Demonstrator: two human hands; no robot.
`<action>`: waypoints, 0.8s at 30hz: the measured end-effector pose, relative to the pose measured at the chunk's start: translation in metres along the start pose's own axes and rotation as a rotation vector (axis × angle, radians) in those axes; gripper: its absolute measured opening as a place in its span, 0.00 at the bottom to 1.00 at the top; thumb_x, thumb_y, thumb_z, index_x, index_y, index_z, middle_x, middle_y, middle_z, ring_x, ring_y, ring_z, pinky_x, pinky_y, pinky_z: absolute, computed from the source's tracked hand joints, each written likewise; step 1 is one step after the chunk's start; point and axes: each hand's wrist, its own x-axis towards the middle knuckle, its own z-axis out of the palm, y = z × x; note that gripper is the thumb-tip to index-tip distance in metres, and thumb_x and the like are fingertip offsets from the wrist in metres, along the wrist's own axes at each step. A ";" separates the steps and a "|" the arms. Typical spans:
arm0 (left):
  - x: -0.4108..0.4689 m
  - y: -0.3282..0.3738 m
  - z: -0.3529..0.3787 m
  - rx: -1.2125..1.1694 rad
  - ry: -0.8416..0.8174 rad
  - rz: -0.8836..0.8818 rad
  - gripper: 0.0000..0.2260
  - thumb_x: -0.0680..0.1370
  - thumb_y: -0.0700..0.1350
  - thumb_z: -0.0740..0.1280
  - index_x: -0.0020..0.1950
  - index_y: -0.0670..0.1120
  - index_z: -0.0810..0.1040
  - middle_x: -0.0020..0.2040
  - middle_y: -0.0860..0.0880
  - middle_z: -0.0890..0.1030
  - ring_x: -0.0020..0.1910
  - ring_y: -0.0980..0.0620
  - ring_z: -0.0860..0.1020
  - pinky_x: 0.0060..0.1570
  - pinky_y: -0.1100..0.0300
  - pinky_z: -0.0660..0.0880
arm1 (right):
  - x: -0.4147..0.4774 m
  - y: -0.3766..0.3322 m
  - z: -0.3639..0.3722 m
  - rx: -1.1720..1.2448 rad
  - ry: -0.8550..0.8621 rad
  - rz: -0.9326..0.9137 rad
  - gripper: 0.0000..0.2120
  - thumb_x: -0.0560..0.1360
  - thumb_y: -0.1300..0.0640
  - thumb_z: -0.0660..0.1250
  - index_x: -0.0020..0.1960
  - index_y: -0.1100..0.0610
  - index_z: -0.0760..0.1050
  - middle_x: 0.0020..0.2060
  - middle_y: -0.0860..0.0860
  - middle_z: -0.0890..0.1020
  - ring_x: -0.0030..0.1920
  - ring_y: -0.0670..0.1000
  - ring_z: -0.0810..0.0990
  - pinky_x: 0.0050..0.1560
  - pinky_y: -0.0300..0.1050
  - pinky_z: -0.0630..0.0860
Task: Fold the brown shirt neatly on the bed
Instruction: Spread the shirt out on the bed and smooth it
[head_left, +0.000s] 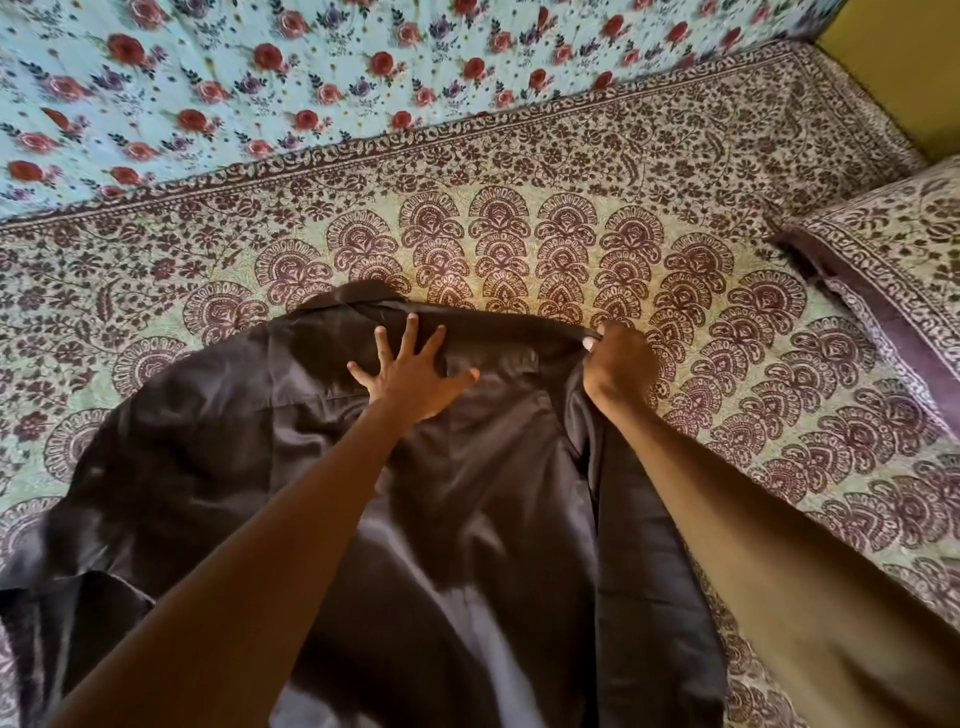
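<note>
The brown shirt lies spread across the bed, collar end away from me, its cloth rumpled and shiny. My left hand rests flat on the shirt near its far edge, fingers splayed. My right hand is closed on the shirt's far right edge, pinching the fabric at the shoulder. Both forearms reach over the lower part of the shirt and hide some of it. The left sleeve area bunches at the near left.
The bed carries a cream and maroon patterned cover. A pillow in matching print lies at the right. A light blue cloth with red roses hangs behind the bed. A yellow wall shows at the top right.
</note>
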 end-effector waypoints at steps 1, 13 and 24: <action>0.001 0.001 0.000 0.023 -0.015 0.004 0.41 0.69 0.75 0.58 0.77 0.63 0.48 0.79 0.57 0.40 0.77 0.40 0.37 0.65 0.24 0.42 | 0.001 -0.001 -0.001 -0.014 -0.001 -0.006 0.08 0.77 0.60 0.67 0.56 0.57 0.77 0.50 0.56 0.83 0.49 0.58 0.82 0.37 0.45 0.70; -0.020 -0.076 -0.020 -0.102 0.602 -0.209 0.21 0.79 0.51 0.60 0.71 0.46 0.66 0.71 0.43 0.69 0.71 0.41 0.65 0.67 0.40 0.62 | -0.043 -0.082 0.019 0.105 -0.205 -0.644 0.16 0.78 0.52 0.62 0.65 0.52 0.70 0.61 0.54 0.72 0.60 0.59 0.72 0.54 0.56 0.74; -0.020 -0.153 -0.045 -0.085 0.662 -0.189 0.20 0.81 0.51 0.57 0.71 0.47 0.66 0.68 0.43 0.73 0.68 0.41 0.68 0.68 0.43 0.61 | -0.072 -0.148 0.038 -0.103 -0.313 -0.271 0.34 0.78 0.43 0.58 0.78 0.53 0.50 0.78 0.58 0.49 0.75 0.70 0.44 0.69 0.74 0.46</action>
